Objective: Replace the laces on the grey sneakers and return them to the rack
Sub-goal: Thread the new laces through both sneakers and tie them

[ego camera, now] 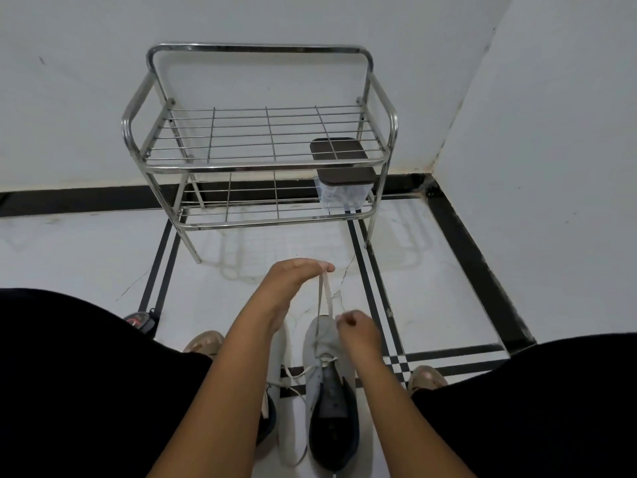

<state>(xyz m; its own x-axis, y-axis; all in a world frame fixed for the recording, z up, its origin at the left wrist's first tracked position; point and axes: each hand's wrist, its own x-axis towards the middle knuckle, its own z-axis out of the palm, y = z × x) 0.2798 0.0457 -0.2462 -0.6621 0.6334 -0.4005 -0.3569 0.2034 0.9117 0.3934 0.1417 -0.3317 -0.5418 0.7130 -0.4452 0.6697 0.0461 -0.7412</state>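
Two grey sneakers stand on the floor between my knees. The right sneaker [325, 360] points away from me, its dark inside showing. The left sneaker [279, 391] is mostly hidden behind my left forearm. My left hand [293, 277] is raised above the toe and pinches a pale lace [324, 298] that runs taut down to the shoe. My right hand [356, 329] grips the lace low, at the upper near the toe. Loose lace ends [293, 374] lie across the floor between the shoes.
A steel two-shelf rack [262, 163] stands against the wall ahead. A clear box with a dark brown lid [344, 184] sits on its lower shelf at the right. A small dark object with red [139, 320] lies by my left knee. My bare feet flank the shoes.
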